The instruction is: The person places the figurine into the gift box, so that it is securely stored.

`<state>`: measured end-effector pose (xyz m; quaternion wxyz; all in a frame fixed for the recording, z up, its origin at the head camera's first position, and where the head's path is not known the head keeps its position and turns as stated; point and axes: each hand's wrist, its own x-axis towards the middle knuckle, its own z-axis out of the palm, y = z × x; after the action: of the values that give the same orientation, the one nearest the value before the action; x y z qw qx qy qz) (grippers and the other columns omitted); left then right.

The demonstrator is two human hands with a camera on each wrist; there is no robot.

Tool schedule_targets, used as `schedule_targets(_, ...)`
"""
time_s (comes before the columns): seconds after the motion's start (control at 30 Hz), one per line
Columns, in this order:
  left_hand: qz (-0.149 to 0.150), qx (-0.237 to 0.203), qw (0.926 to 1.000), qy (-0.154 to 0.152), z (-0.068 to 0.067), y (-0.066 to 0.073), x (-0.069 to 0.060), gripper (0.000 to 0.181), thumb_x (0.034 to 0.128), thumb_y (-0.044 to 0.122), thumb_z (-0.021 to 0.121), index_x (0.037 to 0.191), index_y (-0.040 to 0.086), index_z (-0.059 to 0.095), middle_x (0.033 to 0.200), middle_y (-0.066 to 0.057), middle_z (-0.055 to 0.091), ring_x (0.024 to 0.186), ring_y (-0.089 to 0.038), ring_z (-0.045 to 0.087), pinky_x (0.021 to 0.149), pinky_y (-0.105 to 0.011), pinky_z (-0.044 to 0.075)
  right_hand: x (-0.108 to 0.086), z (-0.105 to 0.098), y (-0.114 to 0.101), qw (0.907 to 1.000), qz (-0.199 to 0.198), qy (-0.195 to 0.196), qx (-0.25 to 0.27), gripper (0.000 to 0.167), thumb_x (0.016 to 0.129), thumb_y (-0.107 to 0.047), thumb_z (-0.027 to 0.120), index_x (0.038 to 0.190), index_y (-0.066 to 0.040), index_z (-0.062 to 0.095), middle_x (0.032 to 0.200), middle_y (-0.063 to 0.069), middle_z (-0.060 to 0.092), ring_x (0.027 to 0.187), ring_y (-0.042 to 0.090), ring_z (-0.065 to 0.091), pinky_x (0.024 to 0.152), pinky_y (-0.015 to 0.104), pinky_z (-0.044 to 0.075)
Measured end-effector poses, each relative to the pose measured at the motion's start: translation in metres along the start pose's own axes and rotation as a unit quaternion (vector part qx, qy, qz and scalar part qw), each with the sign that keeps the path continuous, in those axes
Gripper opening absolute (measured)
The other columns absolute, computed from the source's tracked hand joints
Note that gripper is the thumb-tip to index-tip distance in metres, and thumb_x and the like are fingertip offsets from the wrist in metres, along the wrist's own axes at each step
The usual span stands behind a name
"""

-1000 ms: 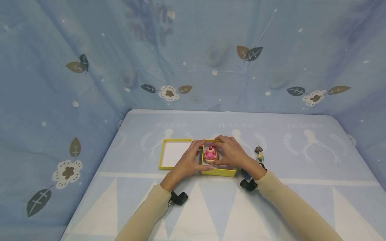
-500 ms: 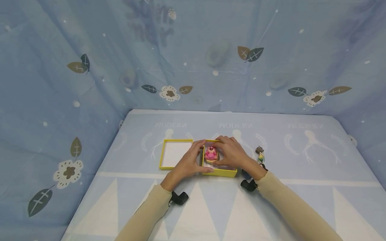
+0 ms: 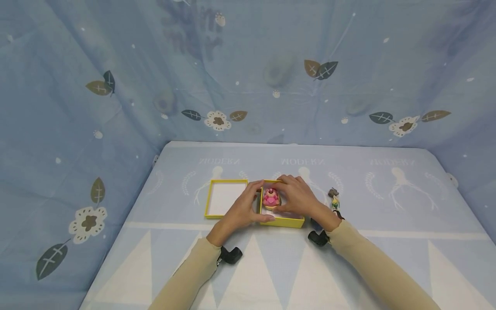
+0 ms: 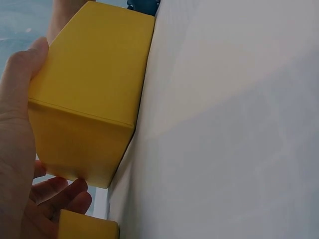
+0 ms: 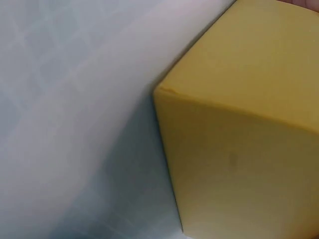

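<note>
A yellow open-topped box (image 3: 286,222) with a pale inside stands on the table. My left hand (image 3: 241,209) holds it at its left end, thumb (image 4: 37,57) over the front rim and fingers by the left wall. Inside the box, toward its left, is a pink toy bear figurine (image 3: 271,199) with a pale yellowish base. My right hand (image 3: 297,198) reaches over the box and grips the figurine between thumb and fingers. In the right wrist view only the outside of the box (image 5: 239,164) shows large; the figurine is hidden there.
Left of the box lies a yellow-rimmed lid (image 3: 208,200), white side up. A small figure keychain (image 3: 335,201) lies beyond the right wrist. A dark blue object (image 3: 315,224) is partly hidden beneath that wrist. A patterned blue curtain (image 3: 248,77) hangs along the table's back.
</note>
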<state>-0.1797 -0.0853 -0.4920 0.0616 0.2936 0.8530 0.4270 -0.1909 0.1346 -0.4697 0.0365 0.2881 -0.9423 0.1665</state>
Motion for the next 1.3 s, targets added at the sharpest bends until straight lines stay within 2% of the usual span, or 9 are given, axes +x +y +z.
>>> schedule_targets(0.37, -0.014, 0.002, 0.9999, -0.006, 0.0004, -0.0008, 0.0005, 0.108, 0.0703, 0.043, 0.087, 0.154, 0.012, 0.026, 0.155, -0.003, 0.03, 0.139, -0.018, 0.038, 0.11, -0.035, 0.043, 0.0003, -0.0025, -0.0025, 0.9998, 0.009, -0.007, -0.017, 0.069, 0.062, -0.048, 0.091, 0.123, -0.023, 0.068, 0.119, 0.003, 0.06, 0.112, 0.024, 0.056, 0.095, 0.047, 0.045)
schedule_targets(0.9, -0.009, -0.004, 0.9999, -0.003, 0.0016, -0.0016, -0.0003, 0.107, 0.071, 0.043, 0.087, 0.154, 0.01, 0.027, 0.155, -0.003, 0.031, 0.138, -0.017, 0.039, 0.11, -0.033, 0.043, 0.0011, -0.0033, -0.0043, 0.9995, 0.016, -0.018, -0.021, 0.075, 0.061, -0.049, 0.09, 0.127, -0.025, 0.066, 0.121, 0.003, 0.061, 0.112, 0.023, 0.056, 0.093, 0.046, 0.045)
schedule_targets(1.3, -0.006, 0.003, 1.0, -0.001, 0.0016, -0.0022, -0.0011, 0.107, 0.0715, 0.042, 0.087, 0.154, 0.011, 0.026, 0.155, -0.003, 0.031, 0.136, -0.018, 0.042, 0.109, -0.033, 0.043, -0.0007, -0.0002, -0.0022, 0.9997, 0.005, -0.001, -0.024, 0.07, 0.064, -0.053, 0.088, 0.124, -0.024, 0.067, 0.122, 0.003, 0.06, 0.113, 0.024, 0.055, 0.096, 0.047, 0.044)
